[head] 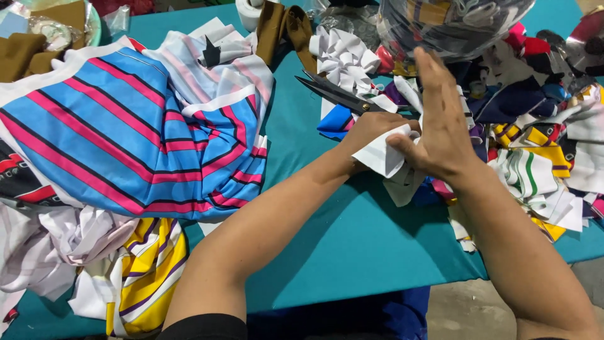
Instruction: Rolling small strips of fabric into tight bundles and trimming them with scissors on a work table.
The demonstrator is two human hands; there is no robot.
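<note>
White fabric scrap (377, 154) sat pinched between both hands over the teal table cover (352, 245), centre-right of the scene, as I watched thru the head cam. Left hand (371, 135) was curled shut around the scrap's far edge, knuckles up, fingers tucked under the cloth. Right hand (440, 119) stood nearly on edge, palm facing left, fingers straight and pressed together pointing far, w/ the thumb (402, 143) clamping the scrap's right corner against the left hand. A second pale strip (402, 186) hung just below the scrap, touching it; I couldn't tell if it was the same piece.

Black scissors (336, 94) lay just beyond the left hand, blades pointing far-left; handle end was hidden behind the hand, so I couldn't say if the hand touched it. A white ribbon bow (343, 63) rested farther back, beside brown fabric (283, 28). To the right, a heap of mixed offcuts (541, 132) in navy, yellow, red and white spread to the table's right edge. A clear plastic bag (453, 22) stuffed w/ more pieces sat at the far side, above the right hand.

On the left, a big blue-and-pink striped cloth (126, 138) lay bunched, w/ a yellow, white and purple striped piece (148, 271) nearer, draped over the near table edge.
</note>
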